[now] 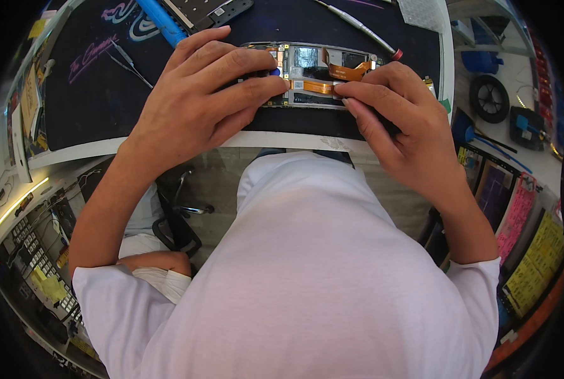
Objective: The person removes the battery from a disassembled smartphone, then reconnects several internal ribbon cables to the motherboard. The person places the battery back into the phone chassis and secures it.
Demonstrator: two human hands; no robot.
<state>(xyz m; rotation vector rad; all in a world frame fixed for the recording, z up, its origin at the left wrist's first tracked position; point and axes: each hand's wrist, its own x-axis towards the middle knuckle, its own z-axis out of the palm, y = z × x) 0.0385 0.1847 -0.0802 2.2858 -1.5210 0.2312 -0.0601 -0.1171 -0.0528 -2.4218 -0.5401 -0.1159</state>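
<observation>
1. So the phone [308,58] is opened up, lying flat and sideways on a dark mat [288,22]; that's on the counter [307,140], and both hands are at the phone.

2. Left hand [187,95] is spread over the phone's left end, fingertips down on the board side; my guess is it's steadying things there; thumb is mostly hidden, so can't tell if it's clamped on anything.

3. Right hand [408,110] comes in at the phone's right end, index tip at the end of the flat flex [318,87], thumb tip close by; can't tell if they're pinched together or just apart; looks like fingertips because the part is thin and fiddly.

4. Bent flex [351,74] sits at the phone's far right corner, right beside the knuckles; probably easy to snag.

5. Screwdriver [361,28] lies beyond the phone, its red end near that same corner; tweezers [127,60] are well off to the left of the phone; both seem parked within reach.

6. Edges: the counter's white rim runs just on the near side of the phone, so not much space that way; bare mat shows beyond the phone and out to its left, past the left hand; more room there, I'd say.
</observation>
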